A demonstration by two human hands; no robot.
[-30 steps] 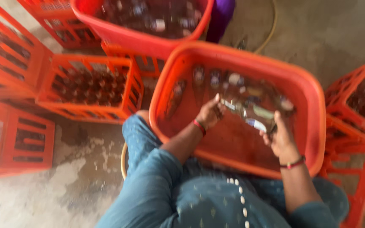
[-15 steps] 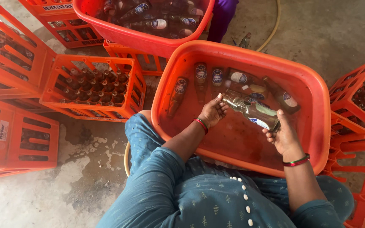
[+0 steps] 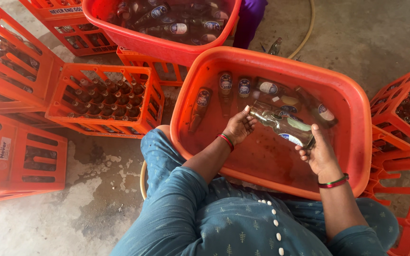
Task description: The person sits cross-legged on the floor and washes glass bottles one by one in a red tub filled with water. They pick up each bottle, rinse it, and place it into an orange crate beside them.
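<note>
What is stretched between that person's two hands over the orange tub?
In the head view, a clear glass bottle spans from the left hand to the right hand.

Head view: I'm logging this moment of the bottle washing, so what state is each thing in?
Clear glass bottle: lifted over the tub, lying nearly level, held at both ends.
Left hand: grip on the bottle's neck end.
Right hand: grip on the bottle's base end.
Orange tub: holds murky water, labelled bottles lying in it.
Red tub: full of lying bottles.
Orange crate: filled with upright bottles.
</note>
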